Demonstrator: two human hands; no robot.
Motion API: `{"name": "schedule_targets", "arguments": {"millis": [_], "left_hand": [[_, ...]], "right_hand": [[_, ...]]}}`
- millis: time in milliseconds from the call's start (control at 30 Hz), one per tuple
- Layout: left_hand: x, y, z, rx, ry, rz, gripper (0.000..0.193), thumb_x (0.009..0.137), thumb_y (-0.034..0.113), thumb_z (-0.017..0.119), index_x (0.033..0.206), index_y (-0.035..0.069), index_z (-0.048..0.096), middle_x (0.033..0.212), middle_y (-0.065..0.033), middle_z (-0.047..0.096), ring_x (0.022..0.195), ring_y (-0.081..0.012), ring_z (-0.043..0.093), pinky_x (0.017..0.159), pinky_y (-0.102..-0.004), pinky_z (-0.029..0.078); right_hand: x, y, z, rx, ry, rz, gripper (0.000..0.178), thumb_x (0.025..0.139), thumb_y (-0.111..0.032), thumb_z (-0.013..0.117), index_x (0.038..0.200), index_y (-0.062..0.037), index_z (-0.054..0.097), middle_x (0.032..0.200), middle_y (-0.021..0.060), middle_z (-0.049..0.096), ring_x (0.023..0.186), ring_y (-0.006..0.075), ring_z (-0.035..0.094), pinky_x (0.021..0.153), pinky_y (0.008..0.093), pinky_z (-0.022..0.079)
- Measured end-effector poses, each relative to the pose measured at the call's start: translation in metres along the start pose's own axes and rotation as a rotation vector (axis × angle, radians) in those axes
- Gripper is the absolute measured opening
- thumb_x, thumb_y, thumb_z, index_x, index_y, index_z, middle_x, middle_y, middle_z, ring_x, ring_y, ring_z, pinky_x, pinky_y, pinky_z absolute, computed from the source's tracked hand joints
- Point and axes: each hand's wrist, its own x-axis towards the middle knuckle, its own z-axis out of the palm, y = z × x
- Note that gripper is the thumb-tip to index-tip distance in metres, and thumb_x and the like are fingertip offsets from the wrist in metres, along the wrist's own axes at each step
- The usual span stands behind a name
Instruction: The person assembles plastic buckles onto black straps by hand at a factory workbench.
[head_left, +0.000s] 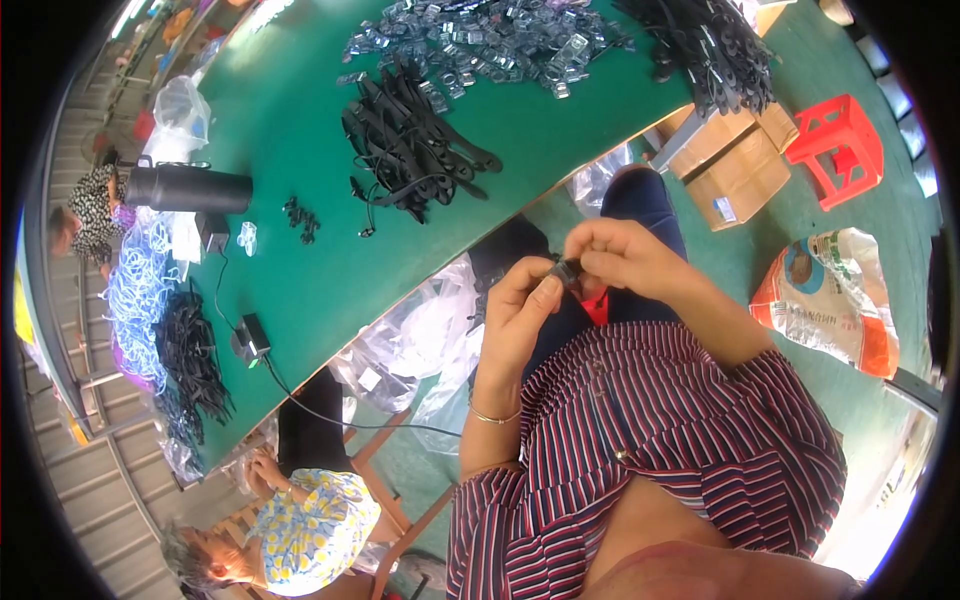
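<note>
Above my lap, my left hand (522, 300) pinches a small dark piece (564, 271) between thumb and fingers. My right hand (622, 258) meets it from the right, its fingers closed at the piece's other end. The piece is too small and too covered to name; it looks dark and partly glossy. Just below the hands a bit of red (597, 308) shows against my dark trousers. Nearest on the green table (310, 300) lies a bundle of black straps (415, 145). Behind it spreads a heap of small clear, dark-tinted plastic parts (490, 40).
More black straps (705, 50) lie at the far right corner. A black bottle (190, 188), adapters, cables and white cords (140, 290) occupy the left. Plastic bags (400, 345) hang under the table edge. A cardboard box (730, 170), red stool (838, 150) and sack (830, 295) stand right. A person (310, 530) sits lower left.
</note>
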Motion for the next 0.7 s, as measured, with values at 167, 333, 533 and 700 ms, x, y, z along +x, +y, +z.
{"name": "schedule_targets", "arguments": {"millis": [167,333,533,700], "left_hand": [[-0.002,-0.001,0.004,0.344,0.09,0.021,0.012,0.085,0.012,0.057,0.088,0.0,0.056,0.072,0.0027,0.052,0.065,-0.004,0.042,0.058,-0.0182,0.035],[-0.006,-0.008,-0.005,0.174,0.026,-0.059,0.012,0.085,0.01,0.056,0.088,-0.001,0.055,0.072,0.0033,0.051,0.067,-0.0041,0.043,0.059,-0.0182,0.035],[-0.003,0.002,0.012,0.355,0.087,0.101,0.012,0.085,0.006,0.054,0.094,-0.001,0.055,0.084,-0.0042,0.057,0.074,-0.0078,0.052,0.067,-0.0206,0.042],[0.001,0.003,-0.002,-0.066,-0.105,-0.073,0.019,0.087,0.006,0.049,0.104,0.0,0.054,0.086,-0.0057,0.056,0.074,-0.0109,0.053,0.066,-0.0234,0.044]], "right_hand": [[-0.003,0.007,0.012,-0.924,0.303,-0.659,0.01,0.076,-0.005,0.063,0.082,-0.0039,0.055,0.095,0.0043,0.049,0.062,0.0108,0.049,0.054,0.0231,0.04],[-0.013,0.001,0.002,-0.445,-0.001,-0.542,0.009,0.081,0.0,0.052,0.073,-0.0011,0.053,0.101,0.0088,0.044,0.076,0.0113,0.053,0.069,0.0251,0.044],[-0.011,0.006,-0.003,-0.181,0.019,-0.303,0.009,0.081,-0.008,0.06,0.081,-0.0023,0.054,0.098,0.0057,0.044,0.075,0.0089,0.046,0.066,0.0227,0.041],[-0.003,0.002,0.001,-0.55,0.094,-0.449,0.026,0.07,-0.006,0.072,0.09,-0.0008,0.057,0.089,0.0035,0.05,0.074,0.0119,0.052,0.065,0.0244,0.044]]}}
